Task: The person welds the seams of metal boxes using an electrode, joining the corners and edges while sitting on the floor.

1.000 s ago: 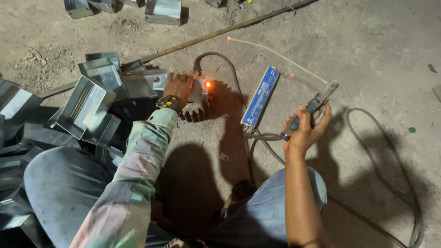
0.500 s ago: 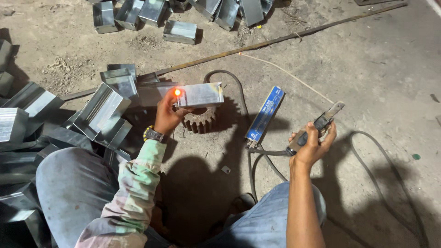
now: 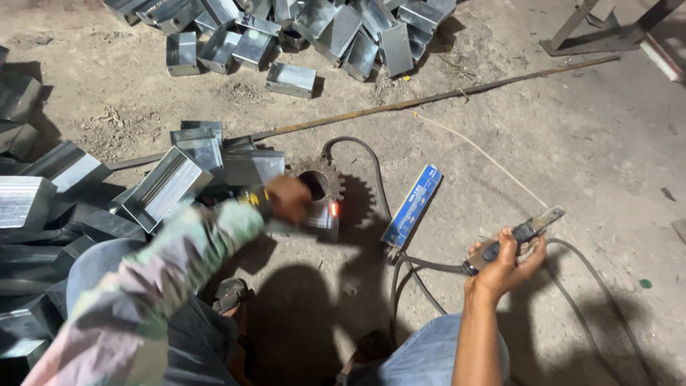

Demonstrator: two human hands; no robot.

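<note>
The left hand (image 3: 289, 200) grips a small grey metal box piece (image 3: 314, 218) with a glowing orange spot, near the toothed steel gear (image 3: 318, 182). At right, the right hand (image 3: 504, 261) clasps a black-handled welding electrode holder (image 3: 514, 237).

One toothed gear wheel (image 3: 318, 182) lies on the ground. One blue flat box (image 3: 412, 205) lies beside it. One long thin rod (image 3: 429, 99) crosses the floor. Two hands show: the left hand (image 3: 289, 200) and the right hand (image 3: 504, 261). The folded metal boxes (image 3: 289, 78) number well over twenty, too heaped to count exactly.
</note>
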